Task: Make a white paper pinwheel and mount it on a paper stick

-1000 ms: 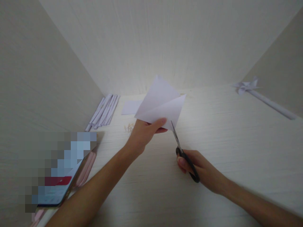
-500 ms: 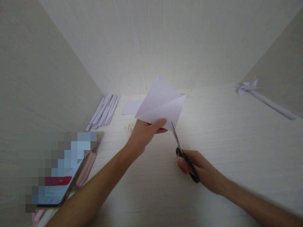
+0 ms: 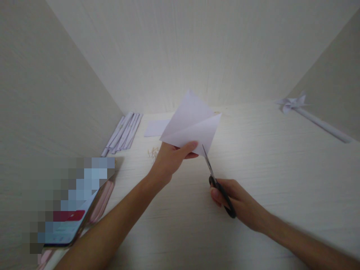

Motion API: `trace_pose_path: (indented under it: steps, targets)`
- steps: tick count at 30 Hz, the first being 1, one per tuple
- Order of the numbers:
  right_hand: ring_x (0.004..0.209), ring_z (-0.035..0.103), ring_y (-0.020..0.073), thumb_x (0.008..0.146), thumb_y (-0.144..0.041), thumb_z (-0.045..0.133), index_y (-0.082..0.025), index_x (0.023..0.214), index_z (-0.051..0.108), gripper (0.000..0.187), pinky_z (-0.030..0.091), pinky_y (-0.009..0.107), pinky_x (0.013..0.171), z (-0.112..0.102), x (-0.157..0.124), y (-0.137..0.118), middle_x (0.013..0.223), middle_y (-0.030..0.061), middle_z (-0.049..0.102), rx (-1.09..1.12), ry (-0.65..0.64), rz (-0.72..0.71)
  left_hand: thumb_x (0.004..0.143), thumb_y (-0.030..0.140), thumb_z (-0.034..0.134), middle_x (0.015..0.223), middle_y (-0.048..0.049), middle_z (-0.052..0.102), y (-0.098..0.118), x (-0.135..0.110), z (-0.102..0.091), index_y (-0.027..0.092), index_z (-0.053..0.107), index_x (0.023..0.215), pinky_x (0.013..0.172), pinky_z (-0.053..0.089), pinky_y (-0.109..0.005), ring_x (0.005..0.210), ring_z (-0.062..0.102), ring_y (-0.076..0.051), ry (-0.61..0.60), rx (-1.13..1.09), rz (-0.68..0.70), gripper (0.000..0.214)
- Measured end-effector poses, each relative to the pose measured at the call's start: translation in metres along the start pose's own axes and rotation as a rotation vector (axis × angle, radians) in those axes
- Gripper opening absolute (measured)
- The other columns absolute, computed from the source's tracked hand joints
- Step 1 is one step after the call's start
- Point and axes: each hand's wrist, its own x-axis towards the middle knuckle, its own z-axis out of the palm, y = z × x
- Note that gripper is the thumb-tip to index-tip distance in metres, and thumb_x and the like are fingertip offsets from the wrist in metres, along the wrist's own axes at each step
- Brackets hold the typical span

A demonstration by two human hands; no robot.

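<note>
My left hand (image 3: 176,157) grips a creased square sheet of white paper (image 3: 191,116) near its lower edge, thumb on top and the other fingers mostly hidden beneath. A fold line runs across the sheet. Black-handled scissors (image 3: 225,198) are in my right hand (image 3: 236,200), with fingers through and around the handles. The upper blade lies over the paper's lower corner, just right of my left thumb, so the blades are around that corner. How far any cut reaches I cannot tell.
Several rolled white paper sticks (image 3: 125,133) lie at the left wall. Behind the held sheet is more white paper (image 3: 154,128), with small tan pieces (image 3: 153,153) nearby. A paper pinwheel (image 3: 294,103) on a stick rests at right. A phone (image 3: 69,225) leans by a pink object (image 3: 102,202).
Almost nothing differs. The scissor tips have shifted very slightly left on the paper; both hands keep their places.
</note>
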Motion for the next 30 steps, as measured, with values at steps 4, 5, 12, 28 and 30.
trace_pose_path:
  steps: [4, 5, 12, 28, 30]
  targets:
    - [0.05, 0.029, 0.0076, 0.075, -0.054, 0.043, -0.017, 0.057, 0.037, 0.041, 0.025, 0.021, 0.044, 0.0002, 0.0006, 0.0009, 0.054, -0.0039, 0.032, 0.01, 0.0, -0.002, 0.061, 0.022, 0.064, 0.088, -0.005, 0.065, 0.0008, -0.0003, 0.0006, 0.016, 0.058, 0.098, 0.059, 0.054, -0.025, 0.075, 0.061, -0.016, 0.008, 0.006, -0.007, 0.038]
    - [0.05, 0.029, 0.0075, 0.076, -0.053, 0.043, -0.017, 0.057, 0.037, 0.041, 0.025, 0.021, 0.044, 0.0003, 0.0007, 0.0013, 0.054, -0.0039, 0.032, 0.011, 0.0, -0.007, 0.061, 0.022, 0.064, 0.088, -0.005, 0.065, 0.001, -0.0005, 0.0008, 0.016, 0.058, 0.099, 0.06, 0.054, -0.025, 0.075, 0.061, -0.016, 0.01, 0.006, -0.009, 0.039]
    - [0.05, 0.03, 0.0072, 0.076, -0.048, 0.046, -0.017, 0.057, 0.039, 0.038, 0.024, 0.021, 0.043, 0.0009, 0.0006, 0.0022, 0.054, -0.0039, 0.033, 0.023, -0.002, -0.018, 0.061, 0.024, 0.063, 0.089, -0.0053, 0.065, 0.0003, -0.0006, -0.0006, 0.016, 0.058, 0.099, 0.062, 0.054, -0.027, 0.078, 0.061, -0.017, -0.012, 0.01, -0.002, 0.039]
    - [0.051, 0.03, 0.0074, 0.078, -0.047, 0.043, -0.017, 0.056, 0.037, 0.038, 0.024, 0.021, 0.044, 0.0002, 0.0006, 0.0004, 0.054, -0.0041, 0.033, 0.0, -0.007, -0.031, 0.061, 0.024, 0.063, 0.088, -0.0048, 0.065, -0.001, 0.0006, -0.0019, 0.016, 0.058, 0.1, 0.061, 0.054, -0.026, 0.077, 0.061, -0.016, -0.021, 0.005, 0.008, 0.039]
    - [0.05, 0.03, 0.0073, 0.078, -0.047, 0.043, -0.017, 0.056, 0.037, 0.038, 0.024, 0.021, 0.044, 0.0002, 0.0007, 0.0002, 0.054, -0.0042, 0.033, 0.004, -0.005, -0.032, 0.062, 0.024, 0.063, 0.089, -0.005, 0.065, -0.0011, 0.0006, -0.0023, 0.016, 0.058, 0.099, 0.062, 0.054, -0.026, 0.077, 0.061, -0.016, -0.026, 0.009, 0.01, 0.039]
